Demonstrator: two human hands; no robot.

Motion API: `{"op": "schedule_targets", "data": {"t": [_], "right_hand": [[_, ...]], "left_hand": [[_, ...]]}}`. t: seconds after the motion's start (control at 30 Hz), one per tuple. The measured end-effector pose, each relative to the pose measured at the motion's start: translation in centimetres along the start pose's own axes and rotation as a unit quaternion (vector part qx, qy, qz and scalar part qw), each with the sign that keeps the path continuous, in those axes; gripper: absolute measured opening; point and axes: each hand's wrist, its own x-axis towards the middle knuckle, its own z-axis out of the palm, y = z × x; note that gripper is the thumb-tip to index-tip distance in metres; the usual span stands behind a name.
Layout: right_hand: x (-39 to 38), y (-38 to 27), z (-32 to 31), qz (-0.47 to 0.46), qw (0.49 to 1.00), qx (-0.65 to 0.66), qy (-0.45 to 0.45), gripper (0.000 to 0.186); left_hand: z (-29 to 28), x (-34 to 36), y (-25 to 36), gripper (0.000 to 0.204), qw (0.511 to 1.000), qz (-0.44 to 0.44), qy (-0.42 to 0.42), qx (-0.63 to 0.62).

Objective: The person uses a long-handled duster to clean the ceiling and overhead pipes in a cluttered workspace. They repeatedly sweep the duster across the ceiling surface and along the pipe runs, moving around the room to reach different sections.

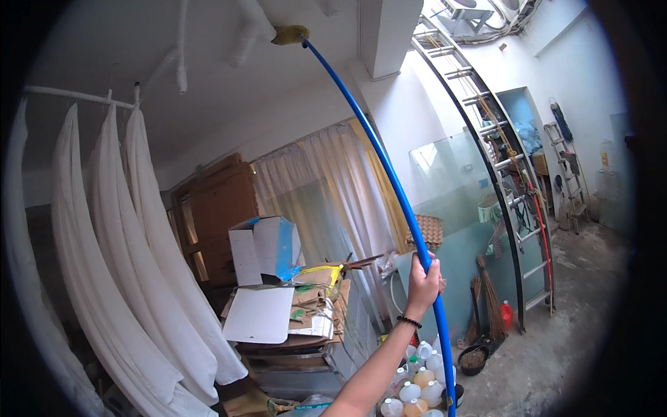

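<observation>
The blue pole (396,182) rises toward the ceiling, a yellowish brush head (290,35) at its top, the left hand (422,279) wrapped around its lower part; the right hand is out of view, its state impossible to tell. Left of the pole are plastic jugs (424,377), stacked cardboard (306,295) and white cloths (184,299); right of it, a ladder (509,162).

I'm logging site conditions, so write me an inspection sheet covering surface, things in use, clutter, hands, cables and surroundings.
Surface: grey floor, patchy and stained.
Things in use: blue pole, bowed in this fisheye view; its yellowish head is beside a white overhead pipe, contact unclear.
Clutter: cardboard stack, plastic jugs, brooms.
Hands: left hand grips the pole; right hand out of view.
Cables: none clear; a rope runs along the ladder.
Surroundings: hanging white cloths, glass sheets.
</observation>
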Motion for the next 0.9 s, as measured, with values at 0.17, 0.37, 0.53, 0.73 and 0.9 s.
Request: {"op": "schedule_targets", "data": {"t": [0.17, 0.37, 0.53, 0.73, 0.9], "right_hand": [[-2.2, 0.1, 0.5, 0.116, 0.989, -0.070, 0.052, 0.028], [-2.2, 3.5, 1.0, 0.132, 0.988, 0.013, -0.085, 0.036], [-1.7, 5.0, 2.0, 0.106, 0.993, 0.030, -0.038, 0.030], [-0.1, 5.5, 4.2, 0.144, 0.986, 0.049, -0.069, 0.026], [1.1, 5.9, 7.0, 0.186, 0.974, 0.056, -0.117, 0.022]], "left_hand": [[0.5, -1.7, -0.4, 0.011, 0.999, -0.030, -0.033, -0.028], [2.3, -3.0, -0.3, 0.012, 0.996, -0.040, -0.075, -0.009], [3.0, -4.0, -0.3, 0.013, 0.995, -0.045, -0.079, -0.027], [0.1, -4.7, 0.8, 0.012, 0.998, -0.046, -0.037, -0.034], [-5.3, -3.3, 1.7, 0.012, 0.998, -0.006, 0.038, 0.044]]}}
